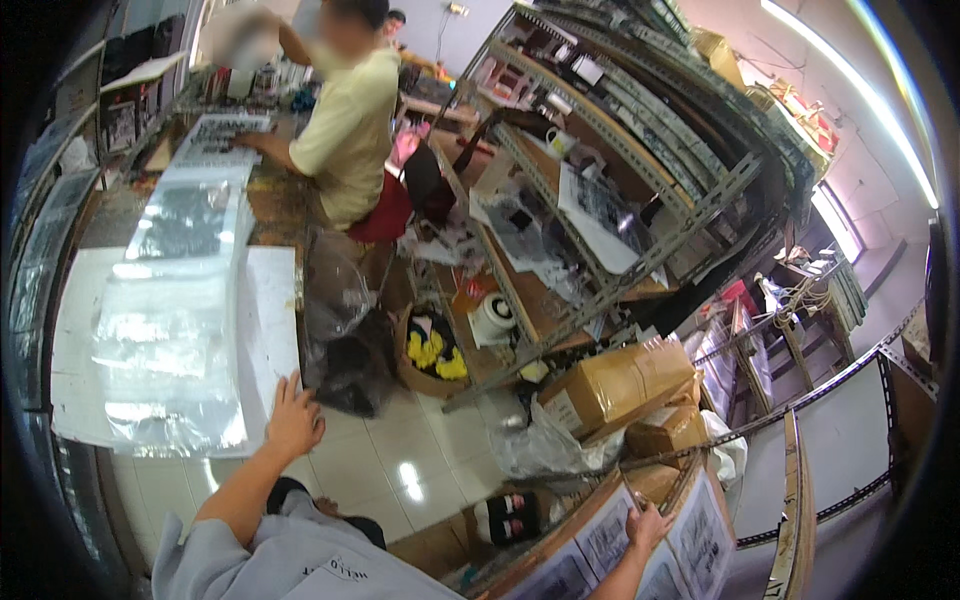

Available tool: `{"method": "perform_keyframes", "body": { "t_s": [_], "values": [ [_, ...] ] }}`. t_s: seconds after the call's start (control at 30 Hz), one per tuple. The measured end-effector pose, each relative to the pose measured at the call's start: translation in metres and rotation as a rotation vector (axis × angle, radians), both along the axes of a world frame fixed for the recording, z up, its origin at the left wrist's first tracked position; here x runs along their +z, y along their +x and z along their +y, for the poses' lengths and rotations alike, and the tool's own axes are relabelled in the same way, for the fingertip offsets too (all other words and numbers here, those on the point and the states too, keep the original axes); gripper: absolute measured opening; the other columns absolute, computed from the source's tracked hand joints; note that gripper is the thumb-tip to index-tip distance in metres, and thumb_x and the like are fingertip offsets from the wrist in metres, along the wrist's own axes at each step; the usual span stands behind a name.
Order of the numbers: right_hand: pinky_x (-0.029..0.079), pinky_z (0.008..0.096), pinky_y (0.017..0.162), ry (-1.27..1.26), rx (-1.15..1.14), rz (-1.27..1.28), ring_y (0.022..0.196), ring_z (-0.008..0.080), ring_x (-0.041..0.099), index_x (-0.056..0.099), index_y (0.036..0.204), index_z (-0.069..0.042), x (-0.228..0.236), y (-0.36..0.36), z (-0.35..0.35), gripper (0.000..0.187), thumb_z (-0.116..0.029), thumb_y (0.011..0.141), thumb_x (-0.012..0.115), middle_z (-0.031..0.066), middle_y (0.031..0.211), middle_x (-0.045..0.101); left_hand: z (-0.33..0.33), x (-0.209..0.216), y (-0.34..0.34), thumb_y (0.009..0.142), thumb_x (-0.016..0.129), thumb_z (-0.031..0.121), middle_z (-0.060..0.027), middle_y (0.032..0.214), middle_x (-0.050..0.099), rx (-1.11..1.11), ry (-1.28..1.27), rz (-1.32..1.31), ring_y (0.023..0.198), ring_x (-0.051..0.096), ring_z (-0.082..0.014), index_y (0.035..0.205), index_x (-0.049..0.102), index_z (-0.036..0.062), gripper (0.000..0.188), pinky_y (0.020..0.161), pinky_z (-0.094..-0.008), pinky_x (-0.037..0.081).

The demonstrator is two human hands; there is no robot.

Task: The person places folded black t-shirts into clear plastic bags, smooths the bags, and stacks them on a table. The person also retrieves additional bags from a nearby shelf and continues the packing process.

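Observation:
My left hand (293, 415) rests with fingers stretched out at the near right corner of a white board (270, 300) on the workbench. Beside it, long strips of clear, shiny plastic film (170, 350) cover much of the board and run toward the far end. My right hand (648, 527) is out to the right, its fingers closed at the edge of a printed sheet (607, 530). More sheets with dark grey prints (702, 535) lie around that hand on a brown surface.
Across the bench's far end, a person in a yellow shirt (350, 130) bends over a printed sheet. A metal rack (600, 260) holds frames and papers. Cardboard boxes (610, 385), a black plastic bag (350, 370) and a carton of yellow and black items (432, 350) stand on the floor.

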State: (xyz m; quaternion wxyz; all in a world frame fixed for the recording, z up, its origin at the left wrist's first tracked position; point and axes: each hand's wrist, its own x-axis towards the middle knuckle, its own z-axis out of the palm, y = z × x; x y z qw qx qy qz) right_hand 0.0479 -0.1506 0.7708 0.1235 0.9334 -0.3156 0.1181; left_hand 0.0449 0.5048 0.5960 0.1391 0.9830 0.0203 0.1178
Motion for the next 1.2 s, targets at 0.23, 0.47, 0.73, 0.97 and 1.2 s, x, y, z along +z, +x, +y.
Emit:
{"method": "perform_keyframes", "body": {
  "t_s": [0.23,0.47,0.73,0.97,1.2],
  "values": [
    [0.018,0.0519,0.116,0.045,0.013,-0.034,0.136,0.0473,0.03,0.071,0.109,-0.016,-0.014,0.002,-0.015,0.042,-0.037,0.073,0.07,0.0169,0.116,0.066,0.0,-0.003,0.002,0.08,0.063,0.036,-0.0106,0.127,0.057,-0.015,0.082,-0.001,0.14,0.024,-0.0416,0.096,0.075,0.0081,0.034,0.116,-0.0591,0.013],
    [0.014,0.0528,0.117,-0.034,0.042,-0.199,0.138,0.0456,0.028,0.07,0.095,-0.011,-0.045,0.003,-0.044,0.037,-0.037,0.069,0.073,0.0162,0.106,0.069,0.004,-0.024,0.007,0.076,0.064,0.039,-0.0107,0.126,0.058,-0.077,0.122,-0.063,0.139,0.024,-0.0445,0.097,0.074,0.0084,0.038,0.113,-0.063,0.014],
    [0.014,0.0551,0.117,0.11,0.035,-0.232,0.138,0.047,0.027,0.07,0.096,-0.002,-0.032,0.002,-0.021,0.038,-0.029,0.071,0.076,0.0211,0.111,0.064,-0.003,-0.011,0.001,0.087,0.058,0.03,-0.0134,0.124,0.058,-0.107,0.028,-0.107,0.135,0.03,-0.0457,0.104,0.07,0.0056,0.032,0.111,-0.0628,0.017],
    [0.014,0.0529,0.118,0.108,-0.055,-0.134,0.14,0.0427,0.025,0.068,0.104,-0.005,-0.014,0.002,-0.007,0.041,-0.034,0.075,0.074,0.0167,0.117,0.063,0.006,-0.035,0.015,0.074,0.067,0.03,-0.0122,0.112,0.065,-0.155,0.146,-0.172,0.13,0.033,-0.0519,0.08,0.075,0.0116,0.022,0.106,-0.0684,0.019],
    [0.014,0.0517,0.118,0.146,-0.055,-0.155,0.141,0.0404,0.024,0.068,0.103,-0.006,-0.002,0.002,0.002,0.035,-0.03,0.078,0.073,0.0155,0.115,0.063,0.002,-0.026,0.01,0.077,0.064,0.029,-0.011,0.115,0.064,-0.177,0.165,-0.139,0.131,0.031,-0.0518,0.082,0.075,0.0105,0.022,0.107,-0.0676,0.019]
  ]
}}
